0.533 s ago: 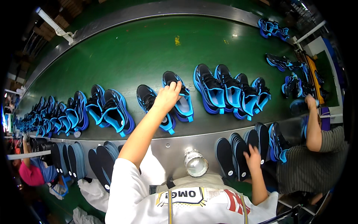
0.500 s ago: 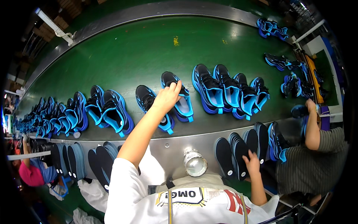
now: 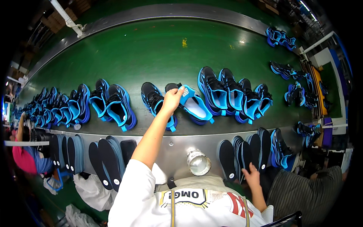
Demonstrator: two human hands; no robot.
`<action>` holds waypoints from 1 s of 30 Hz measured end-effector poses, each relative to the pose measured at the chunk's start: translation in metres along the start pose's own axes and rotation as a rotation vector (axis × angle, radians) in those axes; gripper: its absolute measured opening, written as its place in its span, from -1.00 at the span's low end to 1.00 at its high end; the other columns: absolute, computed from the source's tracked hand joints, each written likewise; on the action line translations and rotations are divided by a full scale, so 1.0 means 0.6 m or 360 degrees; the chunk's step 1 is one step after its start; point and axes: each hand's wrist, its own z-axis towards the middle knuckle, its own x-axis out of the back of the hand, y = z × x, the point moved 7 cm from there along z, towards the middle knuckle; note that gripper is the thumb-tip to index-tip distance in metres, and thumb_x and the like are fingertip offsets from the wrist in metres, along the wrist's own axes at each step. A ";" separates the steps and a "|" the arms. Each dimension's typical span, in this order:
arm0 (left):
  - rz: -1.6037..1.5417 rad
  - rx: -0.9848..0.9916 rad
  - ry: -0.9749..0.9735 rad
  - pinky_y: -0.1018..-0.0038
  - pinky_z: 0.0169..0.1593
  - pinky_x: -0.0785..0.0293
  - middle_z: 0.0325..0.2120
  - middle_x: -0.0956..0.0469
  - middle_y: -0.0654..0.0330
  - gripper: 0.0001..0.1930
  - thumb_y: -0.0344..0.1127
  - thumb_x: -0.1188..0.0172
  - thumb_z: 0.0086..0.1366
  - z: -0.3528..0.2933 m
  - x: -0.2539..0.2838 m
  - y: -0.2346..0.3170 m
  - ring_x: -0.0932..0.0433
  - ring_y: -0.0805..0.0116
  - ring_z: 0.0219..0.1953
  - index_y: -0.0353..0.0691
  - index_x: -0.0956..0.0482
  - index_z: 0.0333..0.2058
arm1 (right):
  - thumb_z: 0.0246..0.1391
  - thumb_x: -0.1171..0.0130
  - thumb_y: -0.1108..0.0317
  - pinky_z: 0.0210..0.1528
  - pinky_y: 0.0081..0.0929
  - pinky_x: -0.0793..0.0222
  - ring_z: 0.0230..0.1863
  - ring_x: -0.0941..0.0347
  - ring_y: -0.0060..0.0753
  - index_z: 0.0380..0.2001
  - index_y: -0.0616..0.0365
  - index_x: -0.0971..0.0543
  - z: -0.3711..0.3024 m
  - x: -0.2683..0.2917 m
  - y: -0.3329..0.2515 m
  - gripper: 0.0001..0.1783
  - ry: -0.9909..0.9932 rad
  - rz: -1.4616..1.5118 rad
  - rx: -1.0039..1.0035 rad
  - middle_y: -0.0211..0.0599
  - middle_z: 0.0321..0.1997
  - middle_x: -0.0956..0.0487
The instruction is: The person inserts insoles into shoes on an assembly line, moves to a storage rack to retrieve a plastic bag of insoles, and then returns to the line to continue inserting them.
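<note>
My left hand (image 3: 173, 100) is closed on the tongue of a black and blue sneaker (image 3: 196, 108) on the green belt. The tongue is folded up, showing a label and the pale inside of the shoe. Just to its left stands another sneaker (image 3: 152, 94) of the same kind, partly hidden by my forearm. My right hand (image 3: 252, 178) is open, fingers apart, holding nothing that I can see. It is at the near end of a stack of black insoles (image 3: 242, 153) on the metal ledge; whether it touches them I cannot tell.
A glass jar (image 3: 199, 165) stands on the metal ledge (image 3: 172, 151) before me. More insoles (image 3: 109, 159) lie to its left. Sneakers (image 3: 217, 90) line the belt (image 3: 151, 49) on both sides. At the right sits a co-worker in a striped shirt (image 3: 306, 193); another person (image 3: 28, 159) is far left.
My left hand has lifted the sneaker's tongue, and the shoe has turned slightly. My right hand has drawn back a little toward me. The co-worker's hand at the right has left the sneaker there.
</note>
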 end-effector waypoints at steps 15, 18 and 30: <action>0.0613 -0.0418 -0.0213 0.43 -0.36 -0.24 -0.57 -0.30 0.05 -0.55 -0.01 0.05 0.14 0.002 -0.024 0.040 -0.31 0.26 -0.48 -0.41 -0.42 -0.52 | -0.30 -0.06 0.42 -0.42 -0.36 -0.35 -0.56 -0.43 -0.10 -0.67 0.29 -0.53 0.275 -0.071 -0.550 -0.86 -0.0620 -0.0149 0.1093 -0.03 -0.64 -0.48; 0.0556 -0.0439 -0.0230 0.44 -0.34 -0.24 -0.57 -0.30 0.05 -0.55 -0.01 0.05 0.14 0.005 -0.025 0.030 -0.31 0.25 -0.48 -0.39 -0.43 -0.50 | -0.23 0.00 0.45 -0.21 -0.28 -0.33 -0.27 -0.37 -0.04 -0.55 0.30 -0.50 0.277 -0.137 -0.553 -0.85 -0.0360 -0.0535 0.1207 0.12 -0.24 -0.37; 0.0556 -0.0443 0.0029 0.47 -0.39 -0.21 -0.63 -0.24 0.13 -0.57 -0.03 0.00 0.12 -0.019 -0.017 0.036 -0.28 0.33 -0.48 -0.39 -0.46 -0.44 | -0.26 -0.05 0.34 -0.28 -0.31 -0.35 -0.31 -0.38 -0.10 -0.51 0.27 -0.51 0.250 -0.097 -0.533 -0.78 -0.0540 -0.0656 0.1176 0.00 -0.37 -0.42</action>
